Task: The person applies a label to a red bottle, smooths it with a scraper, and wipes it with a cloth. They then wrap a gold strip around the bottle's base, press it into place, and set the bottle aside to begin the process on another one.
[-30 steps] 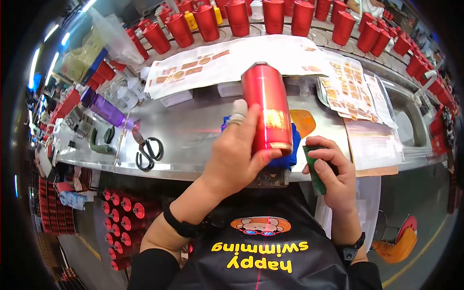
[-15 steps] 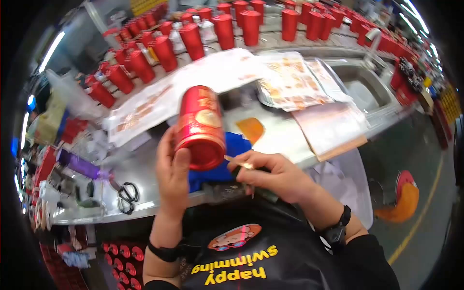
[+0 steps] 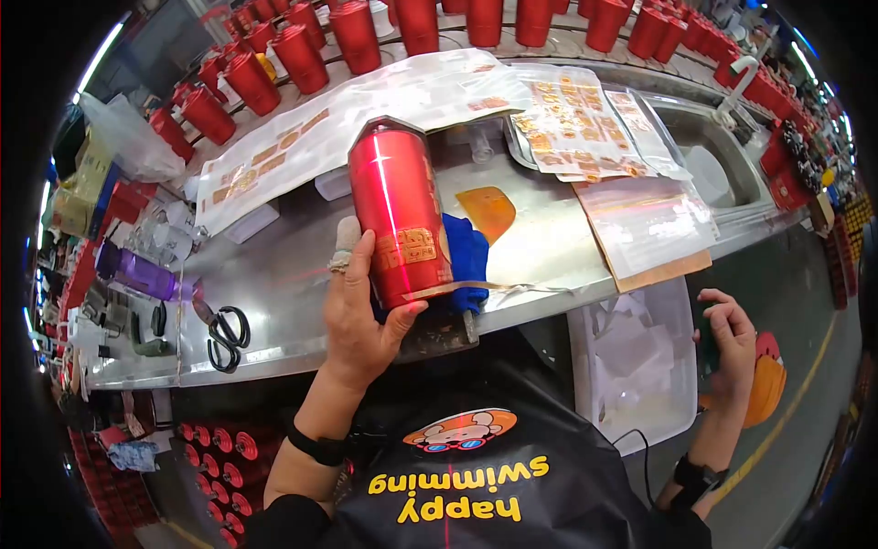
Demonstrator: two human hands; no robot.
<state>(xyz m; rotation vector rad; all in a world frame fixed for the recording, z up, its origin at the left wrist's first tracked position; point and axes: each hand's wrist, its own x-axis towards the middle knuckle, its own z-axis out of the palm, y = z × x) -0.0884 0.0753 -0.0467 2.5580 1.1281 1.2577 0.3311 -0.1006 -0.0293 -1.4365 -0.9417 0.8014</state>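
My left hand (image 3: 355, 316) is wrapped around a shiny red metal cylinder (image 3: 393, 192), tilted above the steel bench; gold lettering marks its lower side. An off-white cover sits on one finger of that hand. From the cylinder's lower end a thin gold strip (image 3: 498, 287) trails to the right. My right hand (image 3: 730, 334) is off to the right, past the bench edge, apart from the cylinder. Its fingers are curled by a dark green object that is mostly hidden. Behind the cylinder lies a blue cloth (image 3: 468, 265), beside an orange scraper (image 3: 487, 212).
Scissors (image 3: 227, 337) and a purple bottle (image 3: 137, 271) lie on the left. Sticker sheets (image 3: 576, 119) lie at the back, near a sink (image 3: 713, 137). Several red cylinders (image 3: 300, 57) line the far side. A plastic bin (image 3: 640, 366) with paper scraps stands below the bench edge.
My right hand has moved from the cylinder's base far to the right. The cylinder has turned more upright, showing its side instead of its base. The gold strip now trails from its lower end.
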